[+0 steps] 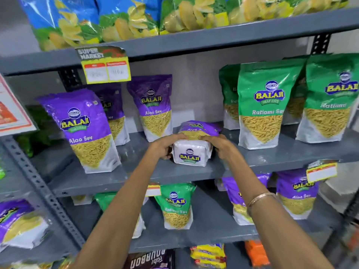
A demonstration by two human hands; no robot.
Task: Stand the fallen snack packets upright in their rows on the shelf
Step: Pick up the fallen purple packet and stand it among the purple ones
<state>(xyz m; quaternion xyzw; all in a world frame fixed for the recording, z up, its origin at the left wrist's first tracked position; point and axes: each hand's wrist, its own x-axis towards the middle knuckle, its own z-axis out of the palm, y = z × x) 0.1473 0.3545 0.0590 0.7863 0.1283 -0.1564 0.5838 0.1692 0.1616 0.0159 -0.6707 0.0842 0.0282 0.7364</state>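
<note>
A purple Aloo Sev packet (191, 152) lies on its back on the middle grey shelf (136, 171), its white base facing me. My left hand (165, 146) grips its left side and my right hand (221, 146) grips its right side. An upright purple Aloo Sev packet (87, 131) stands at the front left, with two more purple packets (155, 107) upright behind it. Upright green Ratlami Sev packets (262, 105) stand to the right of the fallen one.
A yellow price tag (105, 68) hangs from the upper shelf edge, under blue-green chip bags (116, 16). The lower shelf holds green packets (177, 206) and purple packets (295, 195). A perforated grey upright (38, 187) frames the left side.
</note>
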